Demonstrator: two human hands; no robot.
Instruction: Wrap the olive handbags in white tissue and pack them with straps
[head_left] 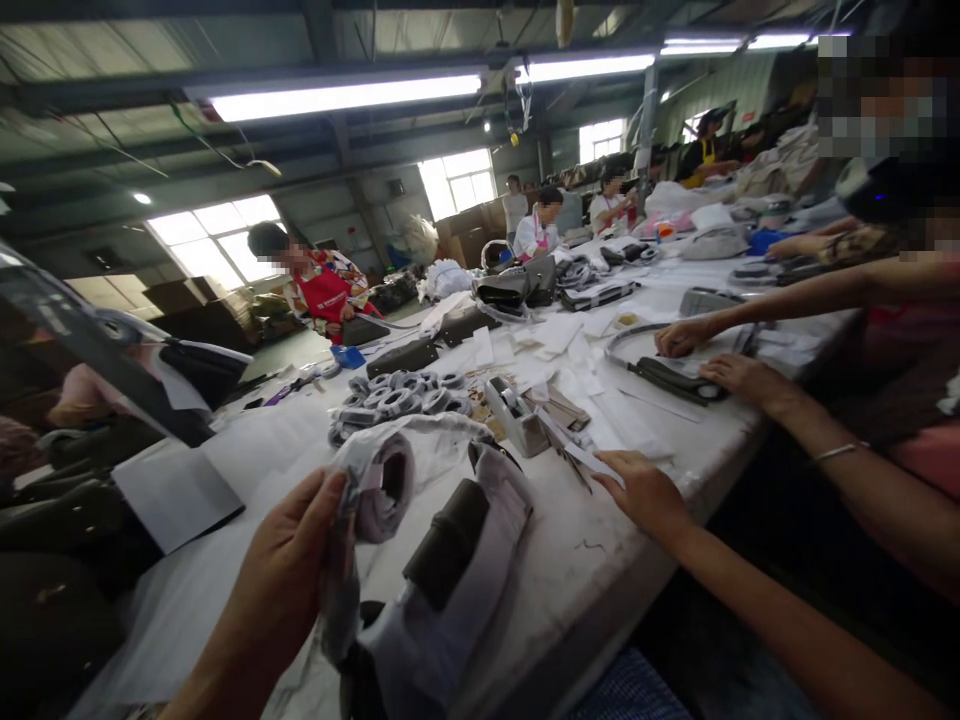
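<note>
My left hand [289,560] is closed, thumb on top, around a strap wrapped in pale, clear-looking film. Beside its fingers is the coiled end of this wrapped strap [401,500]. Against it, at the near table edge, lies a dark olive bag [450,535], partly covered in white wrapping [480,590]. My right hand [649,495] is over the table, its thumb and forefinger at the end of a white strip [574,445]. That strip runs back toward a grey tape dispenser [517,415]. Scissors [576,460] seem to lie under the strip.
Several wrapped coils [397,395] are piled beyond the bag. White sheets [600,390] cover the table's middle. At right, a co-worker's hands [739,380] work on a dark olive item [675,380]. White sheets and dark bags [60,540] lie left. Other people work farther back.
</note>
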